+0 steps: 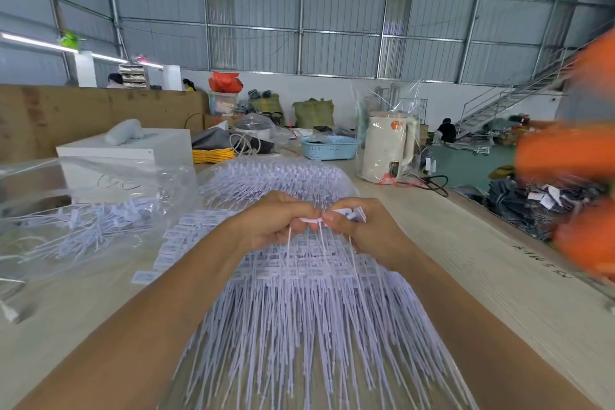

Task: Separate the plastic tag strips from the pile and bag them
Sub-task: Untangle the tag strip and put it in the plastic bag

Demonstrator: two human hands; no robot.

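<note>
Cream kettle (pixel 387 150) near blue basket (pixel 329 147); yellow cable (pixel 209 155)

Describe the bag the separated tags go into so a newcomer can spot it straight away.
Start at the white box on the left of the long table. In front of it, left of the left hand, lies a clear plastic bag. Unlike the open tag pile beside it, its white strips lie jumbled under glossy film.
</note>
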